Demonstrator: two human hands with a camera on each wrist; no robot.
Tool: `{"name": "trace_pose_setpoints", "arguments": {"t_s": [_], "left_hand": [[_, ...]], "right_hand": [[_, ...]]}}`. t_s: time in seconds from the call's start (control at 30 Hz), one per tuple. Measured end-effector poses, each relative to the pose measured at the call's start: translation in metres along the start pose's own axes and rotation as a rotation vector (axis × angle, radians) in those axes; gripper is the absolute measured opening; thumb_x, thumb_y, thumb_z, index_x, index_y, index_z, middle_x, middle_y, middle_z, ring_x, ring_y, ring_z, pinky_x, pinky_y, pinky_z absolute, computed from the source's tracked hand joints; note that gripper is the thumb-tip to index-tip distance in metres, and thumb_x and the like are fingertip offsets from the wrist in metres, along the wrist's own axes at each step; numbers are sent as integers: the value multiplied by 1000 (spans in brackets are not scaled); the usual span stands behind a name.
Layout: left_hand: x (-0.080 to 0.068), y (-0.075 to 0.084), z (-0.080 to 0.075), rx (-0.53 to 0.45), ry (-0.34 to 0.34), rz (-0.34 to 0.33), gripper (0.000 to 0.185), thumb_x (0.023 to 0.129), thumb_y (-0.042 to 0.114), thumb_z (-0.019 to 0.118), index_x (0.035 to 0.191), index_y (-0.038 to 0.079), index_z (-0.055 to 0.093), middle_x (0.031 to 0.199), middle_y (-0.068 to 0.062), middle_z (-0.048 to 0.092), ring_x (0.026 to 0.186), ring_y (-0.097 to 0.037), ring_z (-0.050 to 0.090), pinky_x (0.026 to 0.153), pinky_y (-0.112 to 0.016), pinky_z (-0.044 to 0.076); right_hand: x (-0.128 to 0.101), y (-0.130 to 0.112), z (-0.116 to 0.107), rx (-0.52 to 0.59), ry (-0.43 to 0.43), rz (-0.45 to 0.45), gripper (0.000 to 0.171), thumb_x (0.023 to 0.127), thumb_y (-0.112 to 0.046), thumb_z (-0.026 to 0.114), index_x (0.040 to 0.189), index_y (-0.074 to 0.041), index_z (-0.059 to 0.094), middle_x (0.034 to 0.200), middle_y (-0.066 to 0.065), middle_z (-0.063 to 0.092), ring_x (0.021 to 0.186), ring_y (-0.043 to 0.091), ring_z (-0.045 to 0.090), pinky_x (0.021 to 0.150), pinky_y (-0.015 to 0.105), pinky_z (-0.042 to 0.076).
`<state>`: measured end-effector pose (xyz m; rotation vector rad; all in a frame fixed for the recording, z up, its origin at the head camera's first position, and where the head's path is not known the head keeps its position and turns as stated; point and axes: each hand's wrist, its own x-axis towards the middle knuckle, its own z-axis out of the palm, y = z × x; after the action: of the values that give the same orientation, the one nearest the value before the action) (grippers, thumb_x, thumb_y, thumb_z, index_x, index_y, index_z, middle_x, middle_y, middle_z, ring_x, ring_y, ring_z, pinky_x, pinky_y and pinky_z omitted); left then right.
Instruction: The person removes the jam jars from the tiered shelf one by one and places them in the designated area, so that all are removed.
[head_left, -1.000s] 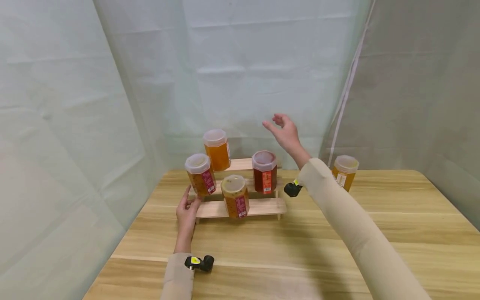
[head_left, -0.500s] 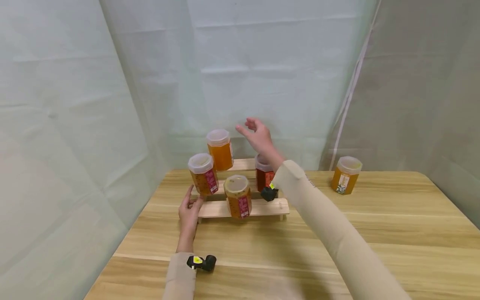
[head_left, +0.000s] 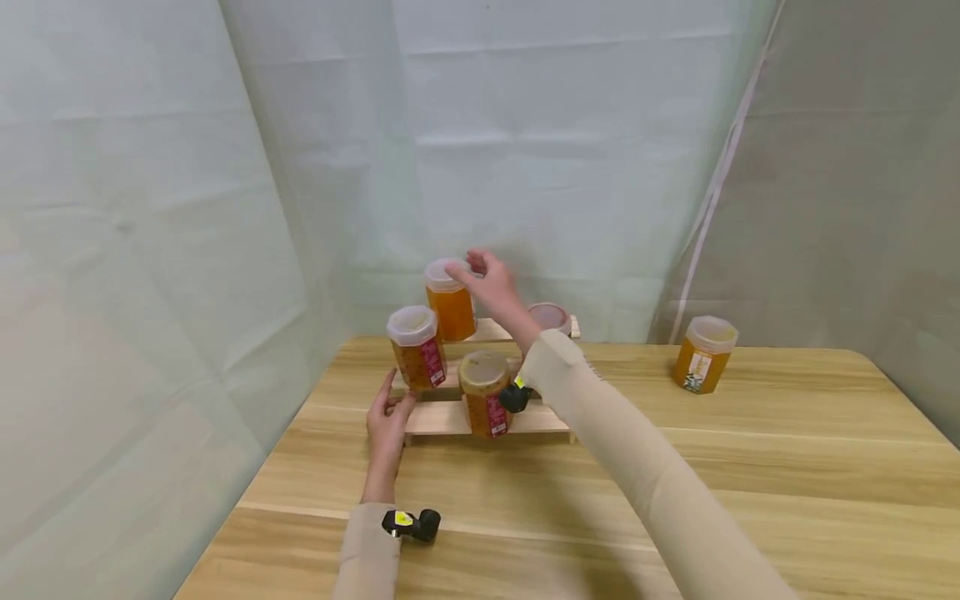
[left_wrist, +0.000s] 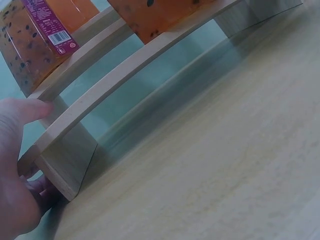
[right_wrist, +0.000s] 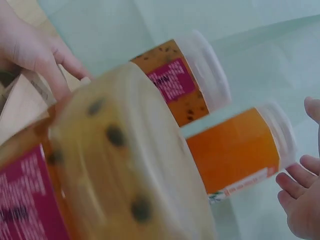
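Observation:
A stepped wooden stand (head_left: pixel 438 418) bears several octagonal lidded jars. My left hand (head_left: pixel 386 432) grips the stand's left end; in the left wrist view the thumb lies near the step's edge and the fingers go behind the side leg (left_wrist: pixel 70 160). On the top step, at the left, is a plain orange jar (head_left: pixel 452 317). My right hand (head_left: pixel 495 290) reaches to its lid (right_wrist: pixel 280 132), thumb and fingers spread apart; whether a fingertip touches it, I cannot tell. Two seeded jars with magenta labels, one on the left (head_left: pixel 418 357) and one in front (head_left: pixel 483 396), stand lower.
Behind my right forearm a red jar (head_left: pixel 551 317) is mostly hidden. Another orange jar (head_left: pixel 705 357) stands alone on the wooden table (head_left: pixel 787 467) to the right. Pale cloth (head_left: pixel 555 150) hangs close behind the table and at its sides.
My right hand has moved left and slightly down, from above the stand's right side to the top orange jar, its arm now covering much of the red jar. The left hand stays on the stand.

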<state>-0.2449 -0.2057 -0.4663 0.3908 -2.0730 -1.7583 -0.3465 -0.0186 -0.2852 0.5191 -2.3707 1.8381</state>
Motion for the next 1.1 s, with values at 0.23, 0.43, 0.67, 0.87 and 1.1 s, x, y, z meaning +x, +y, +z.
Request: {"name": "trace_pose_setpoints", "arguments": {"t_s": [0.23,0.43,0.67,0.87,1.1], "left_hand": [[0,2,0,-3,-6,0,57,95,28,63,148,28,42,93,6,55,83,-5,49,73,-19,42],[0,1,-1,-8,-8,1,57,95,28,63,148,29,42,93,6,55,84,-5,48,73,-19,42],[0,0,0,-7,-21,-13,57,95,30,62,149,30,41,96,3,55,84,-6,48,72,-20,42],[-1,0,-3,-12,-14,-5,58,95,30,63,149,29,42,96,2,57,83,-5,49,72,-19,43],[0,-1,-6,-6,-10,-11,59,95,31,63,149,30,41,98,0,58,83,-5,49,72,-19,43]], "right_hand": [[3,-1,12,-31,-22,18,66,93,-39,64,146,-7,41,149,13,45,136,26,46,110,38,41],[7,4,18,-68,-38,16,72,89,-36,70,149,-10,37,148,14,45,131,29,49,106,41,45],[12,9,25,-59,-58,34,88,83,-32,77,152,-10,28,149,16,42,131,31,48,108,44,42],[14,13,31,-59,-58,55,89,82,-32,79,152,-11,28,144,17,47,129,31,50,107,44,43],[14,10,33,-50,-62,56,86,81,-31,79,149,-9,32,141,17,50,125,31,52,105,43,45]]}}
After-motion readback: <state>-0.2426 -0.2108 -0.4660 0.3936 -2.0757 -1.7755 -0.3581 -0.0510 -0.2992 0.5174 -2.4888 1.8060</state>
